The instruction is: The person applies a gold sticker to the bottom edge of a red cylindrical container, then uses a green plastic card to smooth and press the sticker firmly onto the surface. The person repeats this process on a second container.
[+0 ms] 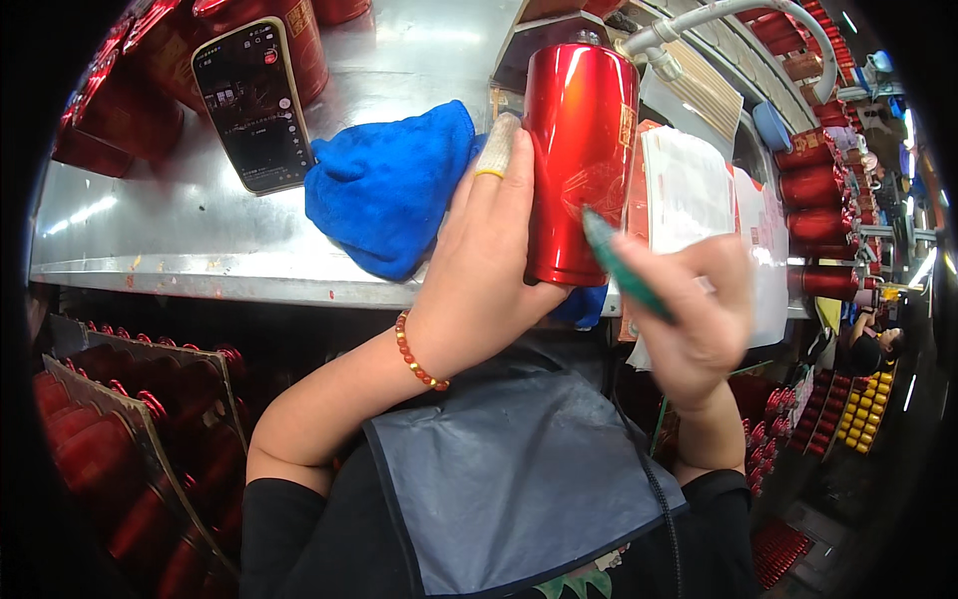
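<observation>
A glossy red metal canister [574, 130] with a small gold panel stands tilted over the bench edge. My left hand [484, 240] wraps round its left side and base; one finger wears a knitted cover [499, 148] with a yellow band. In my right hand [704, 314] is a green tapered tool [631, 272], its tip close to or touching the canister's lower right, where pale line marks show. The right hand is smeared by motion. A crumpled blue cloth [389, 195] lies just left of my left hand.
A phone [254, 110] leans against more red canisters [140, 115] at the far left of the metal bench [190, 240]. Papers [689, 195] lie right of the canister, beneath a curved pipe [699, 20]. Racks of red canisters [95, 459] stand below; another person [878, 344] is at far right.
</observation>
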{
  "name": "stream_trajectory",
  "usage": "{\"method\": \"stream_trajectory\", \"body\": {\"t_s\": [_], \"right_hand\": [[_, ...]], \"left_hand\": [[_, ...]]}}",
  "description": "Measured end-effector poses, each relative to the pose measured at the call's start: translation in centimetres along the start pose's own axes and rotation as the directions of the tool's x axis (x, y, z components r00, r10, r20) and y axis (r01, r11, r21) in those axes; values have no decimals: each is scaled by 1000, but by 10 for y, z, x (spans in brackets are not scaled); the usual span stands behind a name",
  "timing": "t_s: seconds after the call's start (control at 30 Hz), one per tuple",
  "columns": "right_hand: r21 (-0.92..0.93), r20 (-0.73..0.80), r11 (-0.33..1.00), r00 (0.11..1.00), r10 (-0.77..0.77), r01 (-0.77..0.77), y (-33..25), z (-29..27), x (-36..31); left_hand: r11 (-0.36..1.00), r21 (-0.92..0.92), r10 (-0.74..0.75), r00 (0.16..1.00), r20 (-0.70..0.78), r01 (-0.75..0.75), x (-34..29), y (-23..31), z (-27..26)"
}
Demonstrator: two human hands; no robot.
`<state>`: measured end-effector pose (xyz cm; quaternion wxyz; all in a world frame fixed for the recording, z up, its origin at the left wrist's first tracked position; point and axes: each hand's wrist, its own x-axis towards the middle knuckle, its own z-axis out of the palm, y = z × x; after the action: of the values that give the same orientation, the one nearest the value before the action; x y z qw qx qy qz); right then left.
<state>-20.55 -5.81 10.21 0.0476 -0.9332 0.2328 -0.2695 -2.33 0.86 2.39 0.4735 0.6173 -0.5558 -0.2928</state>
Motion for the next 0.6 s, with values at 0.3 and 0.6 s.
{"method": "stream_trajectory", "body": {"t_s": [0.3, 0.6], "right_hand": [[49, 196, 968, 948, -252, 247, -10, -2, 25], [196, 373, 959, 888, -268, 206, -11, -6, 57]], "left_hand": [[953, 149, 286, 944, -165, -263, -3, -24, 8], [935, 117, 354, 913, -204, -336, -3, -35, 8]]}}
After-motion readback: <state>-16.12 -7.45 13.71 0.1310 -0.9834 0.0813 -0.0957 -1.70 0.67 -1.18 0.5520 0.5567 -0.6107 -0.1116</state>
